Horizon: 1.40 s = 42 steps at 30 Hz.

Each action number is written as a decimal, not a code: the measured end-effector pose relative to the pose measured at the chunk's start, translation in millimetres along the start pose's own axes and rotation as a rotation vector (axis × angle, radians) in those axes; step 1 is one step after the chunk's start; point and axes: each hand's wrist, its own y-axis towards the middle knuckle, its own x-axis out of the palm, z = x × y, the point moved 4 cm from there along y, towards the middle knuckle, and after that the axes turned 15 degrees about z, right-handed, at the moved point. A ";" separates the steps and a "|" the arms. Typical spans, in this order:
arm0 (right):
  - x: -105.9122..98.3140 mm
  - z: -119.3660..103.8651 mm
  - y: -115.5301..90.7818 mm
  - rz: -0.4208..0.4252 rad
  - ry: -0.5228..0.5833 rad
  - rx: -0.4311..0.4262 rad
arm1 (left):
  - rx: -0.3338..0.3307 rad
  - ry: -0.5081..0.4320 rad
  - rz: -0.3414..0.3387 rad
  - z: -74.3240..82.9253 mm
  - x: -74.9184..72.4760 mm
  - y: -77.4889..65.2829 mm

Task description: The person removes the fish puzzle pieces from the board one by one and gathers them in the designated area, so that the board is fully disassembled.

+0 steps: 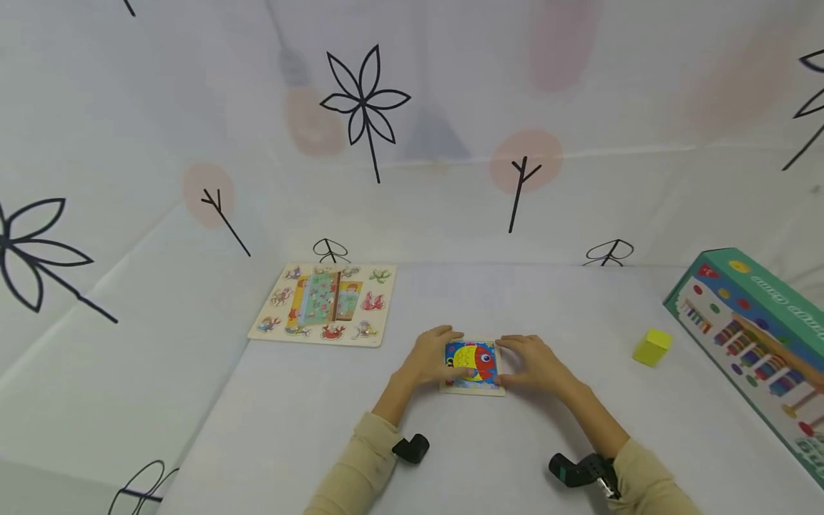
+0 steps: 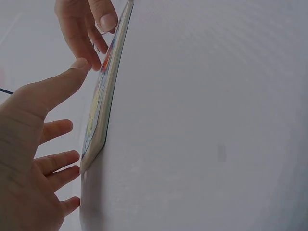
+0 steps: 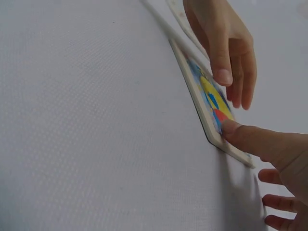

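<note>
Both of the person's bare hands frame one small square puzzle board of pale wood with a yellow-and-red fish on blue (image 1: 486, 357), which lies flat on the bench, between them. The left hand (image 1: 433, 357) has its grip apart: the thumb extends over the fish picture while the fingers spread past the board's left side, toward its far corner. The right hand (image 1: 533, 363) likewise holds its grip apart, thumb at the near part of the right edge and fingers reaching to the far right corner; whether either thumb presses on the board, I cannot tell. The two forearms slant inward from the near side, in two beige sleeves (image 1: 360, 458), with two black wrist-worn devices (image 1: 412, 448), one per arm. Farther out on the white-covered bench (image 1: 496, 443) are three more things: one large pale wooden board with sea-creature pictures around a colourful central scene (image 1: 325, 304), beyond and left of the hands; one yellow-green block (image 1: 652, 347), right of the right hand; and one long green box with printed toy pictures (image 1: 759, 343), at the far right. Behind stands a white backdrop with black line-drawn plants (image 1: 450, 207).
</note>
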 end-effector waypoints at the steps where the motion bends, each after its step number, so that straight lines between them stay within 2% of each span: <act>1: 0.5 -0.5 -1.1 0.003 -0.009 -0.005 | -0.001 -0.007 -0.007 -0.4 1.3 -1.1; 12: 2.2 -6.2 -3.7 0.045 -0.076 -0.031 | 0.037 -0.011 0.014 -2.7 9.7 -8.1; 21: 3.9 -10.3 -2.4 0.004 -0.088 -0.045 | 0.035 -0.001 -0.023 -2.6 11.7 -7.1; 28: 1.7 -17.5 -0.1 -0.062 -0.076 -0.046 | 0.035 0.009 -0.062 -2.2 14.5 -7.2; 42: 3.6 -15.1 0.8 -0.081 -0.069 -0.049 | 0.031 -0.007 -0.046 -0.6 13.6 -9.9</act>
